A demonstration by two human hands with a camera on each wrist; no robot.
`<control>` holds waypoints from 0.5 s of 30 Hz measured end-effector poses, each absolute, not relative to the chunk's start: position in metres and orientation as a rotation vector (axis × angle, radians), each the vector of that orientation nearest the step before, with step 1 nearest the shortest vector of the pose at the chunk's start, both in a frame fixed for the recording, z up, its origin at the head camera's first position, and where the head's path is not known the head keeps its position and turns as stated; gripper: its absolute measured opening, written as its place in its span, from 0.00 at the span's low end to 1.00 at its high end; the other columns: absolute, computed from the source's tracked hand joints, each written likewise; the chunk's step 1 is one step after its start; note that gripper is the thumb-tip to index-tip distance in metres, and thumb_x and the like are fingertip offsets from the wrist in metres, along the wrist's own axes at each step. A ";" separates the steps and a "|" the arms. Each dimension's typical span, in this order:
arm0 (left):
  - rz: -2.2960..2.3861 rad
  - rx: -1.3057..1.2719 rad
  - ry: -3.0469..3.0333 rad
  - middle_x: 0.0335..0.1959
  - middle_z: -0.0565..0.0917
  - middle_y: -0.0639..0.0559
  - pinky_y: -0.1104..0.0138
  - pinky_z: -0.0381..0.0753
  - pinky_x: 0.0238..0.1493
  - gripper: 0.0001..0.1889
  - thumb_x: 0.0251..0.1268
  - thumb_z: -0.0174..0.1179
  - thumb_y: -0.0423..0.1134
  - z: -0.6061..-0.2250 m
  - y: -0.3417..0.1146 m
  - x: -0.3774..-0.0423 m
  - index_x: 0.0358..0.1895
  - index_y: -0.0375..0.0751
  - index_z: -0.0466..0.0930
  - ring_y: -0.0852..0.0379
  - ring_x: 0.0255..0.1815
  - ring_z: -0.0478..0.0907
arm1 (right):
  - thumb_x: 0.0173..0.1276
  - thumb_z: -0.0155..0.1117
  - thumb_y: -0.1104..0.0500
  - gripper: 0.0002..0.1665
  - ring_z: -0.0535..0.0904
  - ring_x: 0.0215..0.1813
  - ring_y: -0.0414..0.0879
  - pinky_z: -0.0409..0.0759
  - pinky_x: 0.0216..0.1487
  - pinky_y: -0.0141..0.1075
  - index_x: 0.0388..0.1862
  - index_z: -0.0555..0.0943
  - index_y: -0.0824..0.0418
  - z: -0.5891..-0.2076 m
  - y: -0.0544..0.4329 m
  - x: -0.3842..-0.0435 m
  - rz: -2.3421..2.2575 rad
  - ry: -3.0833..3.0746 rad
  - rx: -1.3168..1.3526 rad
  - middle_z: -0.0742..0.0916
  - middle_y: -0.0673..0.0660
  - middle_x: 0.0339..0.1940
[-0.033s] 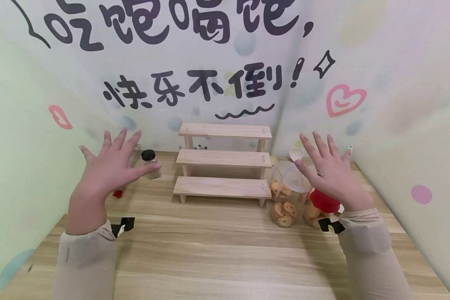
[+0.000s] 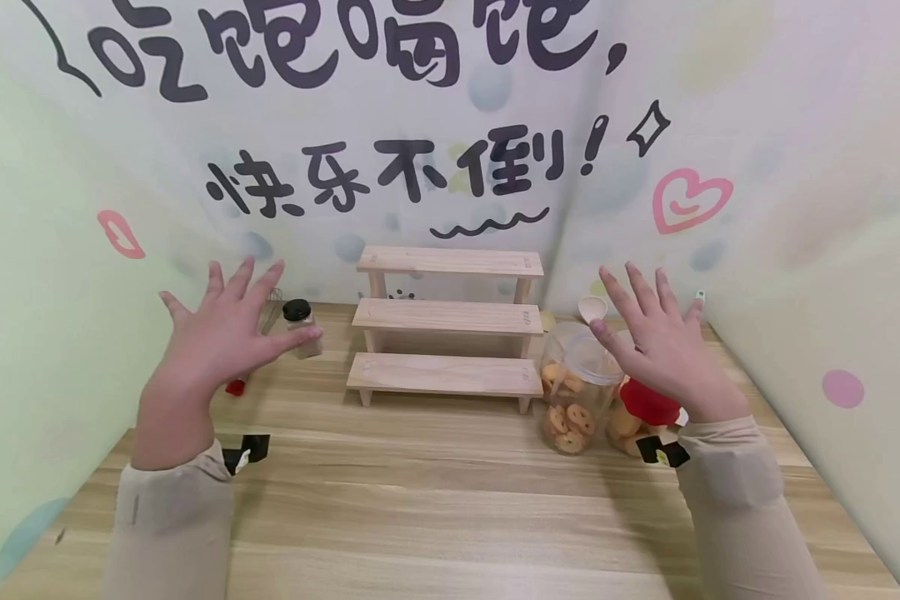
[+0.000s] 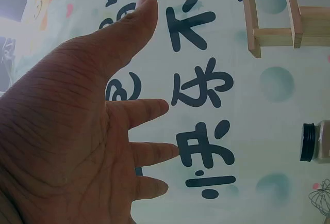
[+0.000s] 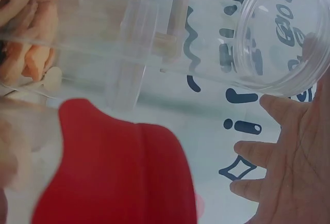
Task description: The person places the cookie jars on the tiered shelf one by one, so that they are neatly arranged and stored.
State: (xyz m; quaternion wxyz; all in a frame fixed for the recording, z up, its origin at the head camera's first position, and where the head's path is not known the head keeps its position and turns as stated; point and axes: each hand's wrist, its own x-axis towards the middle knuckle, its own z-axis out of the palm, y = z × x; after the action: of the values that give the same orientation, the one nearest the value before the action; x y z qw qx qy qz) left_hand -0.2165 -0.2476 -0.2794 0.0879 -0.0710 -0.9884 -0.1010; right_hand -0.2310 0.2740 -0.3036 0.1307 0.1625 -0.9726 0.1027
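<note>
My left hand [image 2: 217, 337] is raised over the left of the table with fingers spread, holding nothing. Its thumb overlaps a small jar with a black lid [image 2: 297, 311] in the head view; in the left wrist view that jar [image 3: 323, 141] stands apart from the hand [image 3: 77, 121]. My right hand [image 2: 663, 354], fingers also spread, hovers above the right side. Below and beside it are a clear lidded jar of cookies [image 2: 568, 427] and a smooth red object [image 2: 648, 403] of unclear kind. The right wrist view shows the red object [image 4: 124, 172] close up, beside my hand [image 4: 294, 157].
A three-tier wooden shelf [image 2: 446, 372] stands at the back middle of the wood-grain table [image 2: 435, 508]. A second container of cookies [image 2: 624, 427] is partly hidden at right. A pale spoon [image 2: 592, 309] and a wire whisk [image 3: 320, 197] are near the printed backdrop [image 2: 390, 108].
</note>
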 end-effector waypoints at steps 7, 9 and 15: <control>-0.196 -0.192 -2.886 0.82 0.30 0.40 0.23 0.07 0.50 0.59 0.54 0.47 0.84 -0.279 -0.247 -0.215 0.83 0.58 0.36 0.35 0.76 0.13 | 0.76 0.43 0.30 0.44 0.20 0.79 0.63 0.17 0.60 0.79 0.84 0.42 0.38 -0.302 0.274 -0.227 0.273 -2.739 0.455 0.32 0.53 0.83; -0.165 -0.180 -2.862 0.82 0.28 0.40 0.23 0.06 0.50 0.58 0.54 0.46 0.84 -0.279 -0.247 -0.215 0.83 0.59 0.35 0.36 0.75 0.11 | 0.75 0.44 0.30 0.45 0.19 0.79 0.62 0.15 0.60 0.79 0.84 0.42 0.37 -0.301 0.273 -0.226 0.257 -2.726 0.462 0.31 0.53 0.83; -0.187 -0.184 -2.877 0.81 0.24 0.44 0.24 0.06 0.49 0.58 0.55 0.47 0.84 -0.277 -0.246 -0.213 0.82 0.61 0.33 0.37 0.75 0.10 | 0.73 0.47 0.29 0.47 0.18 0.79 0.61 0.13 0.59 0.78 0.84 0.42 0.37 -0.299 0.268 -0.224 0.213 -2.719 0.511 0.32 0.54 0.83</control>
State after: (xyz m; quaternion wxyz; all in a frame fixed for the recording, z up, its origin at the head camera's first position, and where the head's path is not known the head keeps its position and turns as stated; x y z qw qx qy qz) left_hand -0.2127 -0.2455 -0.2775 0.1260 -0.0632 -0.9879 -0.0643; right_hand -0.2238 0.2679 -0.2987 0.1825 0.1811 -0.9634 0.0756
